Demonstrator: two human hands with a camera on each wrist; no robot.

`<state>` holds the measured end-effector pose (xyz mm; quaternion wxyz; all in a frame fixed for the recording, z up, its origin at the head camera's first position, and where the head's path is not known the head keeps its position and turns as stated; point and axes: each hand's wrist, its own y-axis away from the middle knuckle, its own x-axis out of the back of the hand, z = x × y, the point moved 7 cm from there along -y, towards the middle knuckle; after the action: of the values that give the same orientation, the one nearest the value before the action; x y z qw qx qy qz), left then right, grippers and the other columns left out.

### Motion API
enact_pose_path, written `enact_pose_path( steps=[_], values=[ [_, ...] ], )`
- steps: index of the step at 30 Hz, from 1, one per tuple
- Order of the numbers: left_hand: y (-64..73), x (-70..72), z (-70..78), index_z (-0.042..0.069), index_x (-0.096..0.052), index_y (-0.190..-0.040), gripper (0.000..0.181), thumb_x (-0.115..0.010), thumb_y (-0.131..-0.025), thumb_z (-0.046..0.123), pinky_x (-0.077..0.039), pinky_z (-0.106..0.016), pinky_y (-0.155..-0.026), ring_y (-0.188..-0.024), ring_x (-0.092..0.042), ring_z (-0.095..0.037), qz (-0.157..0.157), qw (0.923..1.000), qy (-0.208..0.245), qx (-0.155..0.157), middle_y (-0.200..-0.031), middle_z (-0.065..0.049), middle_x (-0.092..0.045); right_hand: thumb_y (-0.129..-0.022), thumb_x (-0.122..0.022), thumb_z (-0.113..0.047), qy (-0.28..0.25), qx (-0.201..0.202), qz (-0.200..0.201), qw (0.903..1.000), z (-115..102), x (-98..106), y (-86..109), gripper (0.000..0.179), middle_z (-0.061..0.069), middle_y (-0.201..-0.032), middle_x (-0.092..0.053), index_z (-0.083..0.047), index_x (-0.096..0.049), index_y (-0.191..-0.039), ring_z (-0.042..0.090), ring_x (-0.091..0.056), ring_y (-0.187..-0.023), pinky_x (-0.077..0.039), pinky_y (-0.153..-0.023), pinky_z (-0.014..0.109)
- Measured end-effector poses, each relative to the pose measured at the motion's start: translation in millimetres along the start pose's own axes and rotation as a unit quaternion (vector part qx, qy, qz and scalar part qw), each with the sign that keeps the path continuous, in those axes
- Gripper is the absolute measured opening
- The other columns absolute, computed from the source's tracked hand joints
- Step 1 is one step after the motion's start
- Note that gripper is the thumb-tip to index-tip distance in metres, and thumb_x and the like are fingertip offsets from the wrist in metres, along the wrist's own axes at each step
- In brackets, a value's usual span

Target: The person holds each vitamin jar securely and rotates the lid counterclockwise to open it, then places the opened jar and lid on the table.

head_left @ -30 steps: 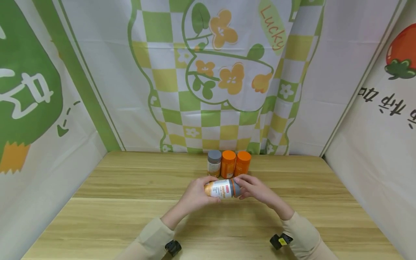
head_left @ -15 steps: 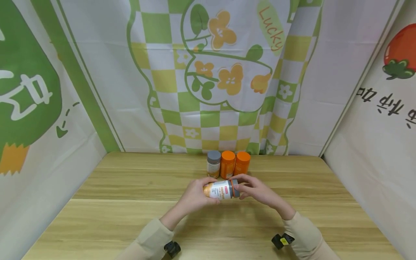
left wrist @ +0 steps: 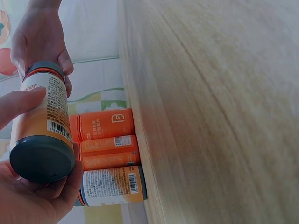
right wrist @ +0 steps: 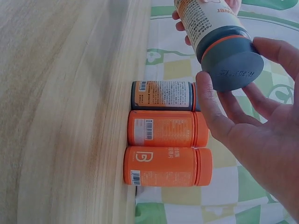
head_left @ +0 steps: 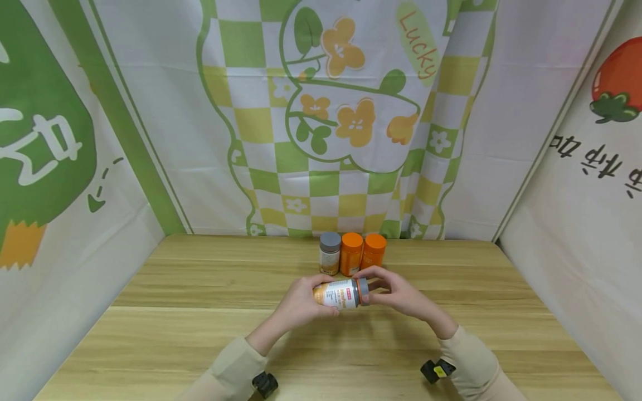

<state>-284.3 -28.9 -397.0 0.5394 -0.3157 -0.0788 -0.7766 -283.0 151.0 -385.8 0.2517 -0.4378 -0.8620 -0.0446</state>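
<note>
And here's the bottle [head_left: 337, 294], up off the table [head_left: 200, 328] and tipped almost onto its side between two hands, just in front of a short row of its fellows! The left hand [head_left: 300, 301] has the body in its grasp, thumb laid over the label, fingers curled beneath, the dark base showing in the left wrist view. Over on the other end, the right hand [head_left: 396, 291] has thumb and fingertips round the grey cap [right wrist: 233, 63], which sits on the bottle with an orange ring at its lower edge; how hard those fingers press, I cannot tell. Look at the label: white toward the cap, orange toward the base, a barcode down low. Behind, upright and close side by side, we have the grey-topped bottle [head_left: 329, 255] on the left, the middle orange bottle [head_left: 351, 256] next to it, and the end orange bottle [head_left: 373, 252] on the right, its white "B" logo clear in the wrist views. Pale sleeves reach in, a black device [head_left: 264, 384] by the left one, another [head_left: 436, 370] by the right, and at the back hangs a green-and-yellow checked curtain [head_left: 253, 122].
</note>
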Motion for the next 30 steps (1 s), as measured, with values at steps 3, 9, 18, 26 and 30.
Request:
enact_pose_path(
  steps=[3,9,18,26,30],
  values=[
    [-0.6,-0.5,-0.4,0.014,-0.066,-0.112,0.055,-0.085,-0.061,0.02,-0.046,-0.027,-0.061,-0.073,-0.056,-0.013,-0.002,1.0,0.0,-0.002,-0.093,-0.003,-0.067,-0.089,-0.065,-0.013,-0.004,0.013,0.001,0.9999,-0.5,0.6,0.3,0.041,0.014,-0.136,-0.051,-0.011,-0.052,-0.127,0.036,-0.054,-0.111,-0.051,-0.086,0.036],
    [-0.8,-0.2,-0.2,0.012,-0.065,-0.113,0.054,-0.084,-0.062,0.018,-0.047,-0.027,-0.061,-0.073,-0.056,-0.013,-0.005,0.9999,0.011,0.0,-0.094,-0.004,-0.066,-0.084,-0.07,-0.008,-0.011,0.047,0.007,0.9988,-2.9,2.2,1.1,0.043,0.013,-0.13,-0.053,-0.01,-0.054,-0.124,0.033,-0.053,-0.112,-0.051,-0.088,0.036],
    [-0.4,0.8,-2.9,0.011,-0.066,-0.114,0.055,-0.084,-0.063,0.018,-0.047,-0.026,-0.061,-0.073,-0.056,-0.013,-0.006,0.9998,0.02,0.003,-0.094,-0.004,-0.066,-0.08,-0.072,-0.005,-0.007,0.07,0.018,0.9974,-8.4,4.0,3.1,0.044,0.012,-0.13,-0.054,-0.009,-0.056,-0.121,0.035,-0.054,-0.111,-0.051,-0.088,0.038],
    [-0.9,0.7,-6.6,0.013,-0.065,-0.114,0.055,-0.084,-0.063,0.02,-0.047,-0.026,-0.062,-0.074,-0.056,-0.013,-0.004,0.9998,0.019,0.008,-0.094,-0.003,-0.066,-0.081,-0.072,-0.003,-0.031,0.064,0.032,0.997,-2.1,5.9,3.6,0.047,0.017,-0.13,-0.052,-0.005,-0.052,-0.123,0.033,-0.053,-0.112,-0.051,-0.088,0.034],
    [-1.6,2.3,-7.7,0.012,-0.064,-0.114,0.056,-0.085,-0.062,0.018,-0.047,-0.026,-0.062,-0.074,-0.056,-0.013,0.004,0.9998,0.019,0.008,-0.096,-0.005,-0.066,-0.081,-0.072,-0.003,-0.038,0.056,0.045,0.9967,2.5,8.4,4.2,0.05,0.02,-0.131,-0.05,-0.001,-0.05,-0.126,0.025,-0.054,-0.111,-0.052,-0.087,0.031]
  ],
)
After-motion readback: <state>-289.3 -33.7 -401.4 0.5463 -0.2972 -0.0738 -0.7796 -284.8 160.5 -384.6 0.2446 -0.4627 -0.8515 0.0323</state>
